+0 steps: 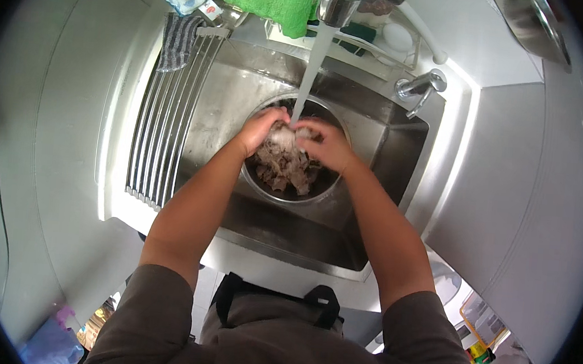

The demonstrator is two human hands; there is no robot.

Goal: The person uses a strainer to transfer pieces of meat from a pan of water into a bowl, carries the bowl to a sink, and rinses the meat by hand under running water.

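A round metal bowl sits in the stainless steel sink, with a heap of greyish-brown meat pieces inside it. Over the bowl, my left hand grips one side of a paler piece of meat. From the other side my right hand reaches to the same spot, its fingers curved and blurred; whether they close on the piece is unclear. A stream of water runs from the chrome tap down between both hands.
A roll-up drying rack spans the sink's left side, a striped cloth on its far end. Behind the sink are a green cloth and a white wire rack holding sponges. A chrome soap dispenser stands at back right.
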